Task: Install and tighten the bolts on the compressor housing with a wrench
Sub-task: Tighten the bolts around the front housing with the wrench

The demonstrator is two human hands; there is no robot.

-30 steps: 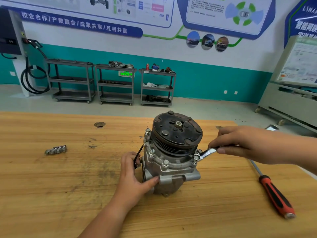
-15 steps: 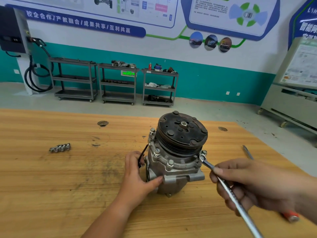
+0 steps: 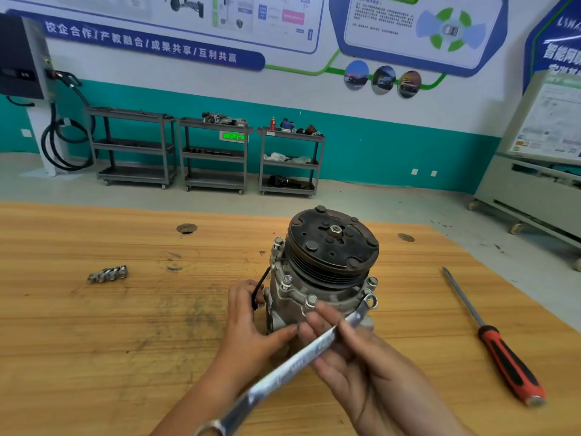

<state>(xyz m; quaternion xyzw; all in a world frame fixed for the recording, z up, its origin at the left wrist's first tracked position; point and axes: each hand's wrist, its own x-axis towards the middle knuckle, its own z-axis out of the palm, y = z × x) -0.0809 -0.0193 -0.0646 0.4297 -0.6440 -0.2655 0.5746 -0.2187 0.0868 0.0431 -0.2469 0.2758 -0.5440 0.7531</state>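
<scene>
The right hand (image 3: 361,366), low and just right of centre in the frame, pinches the shaft of a wrench (image 3: 276,379) between thumb and curled fingers. The tool's long axis runs on a diagonal from the bottom edge up and to the right, where its ring end sits over a flange bolt (image 3: 371,299) at the lower right corner of the compressor housing (image 3: 279,305). That bolt lies just above and to the right of the fingers, and the right hand is plainly the nearer of the two to it.

Just to the left, the left hand (image 3: 248,322) grips the housing's left side, thumb pressed on its front, beside a black lead (image 3: 260,286). The housing stands at the centre of the wooden table (image 3: 94,357), its dark pulley (image 3: 333,247) tilted toward the camera, and other bolts (image 3: 286,280) show round the flange.

The coming swing, by the look of it, pivots on the lower right bolt while the left hand braces the body.

A red-handled screwdriver (image 3: 503,357) lies well apart at right, and a row of loose bolts (image 3: 108,273) at left. Beyond the table, three grey carts (image 3: 217,152) line a teal wall.
</scene>
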